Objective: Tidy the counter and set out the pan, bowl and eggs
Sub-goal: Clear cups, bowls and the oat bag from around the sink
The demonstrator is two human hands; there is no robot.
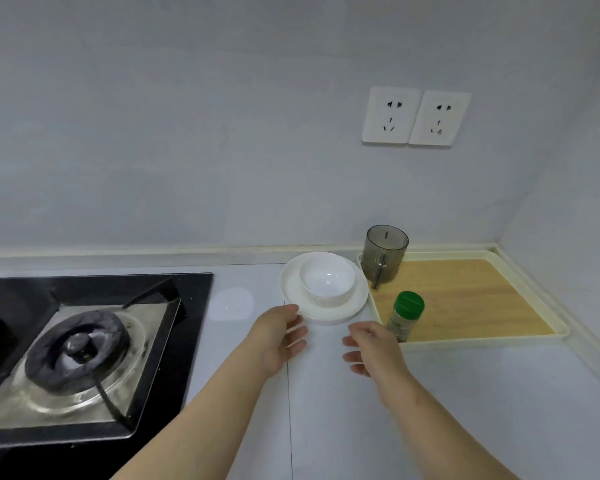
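Observation:
A white bowl (327,282) sits on a white plate (357,306) near the back of the counter. My left hand (280,336) reaches toward the plate's front left rim, fingers straight and loosely spread, its thumb close to the rim; contact cannot be told. My right hand (373,348) hovers just in front of the plate's right side, fingers relaxed, holding nothing. No pan or eggs are in view.
A gas stove (84,344) with a black grate fills the left. Right of the plate lies a cream tray with a wood-look base (471,299), holding a grey jug (385,258) and a green-capped shaker (405,315). Two wall sockets (414,116) sit above.

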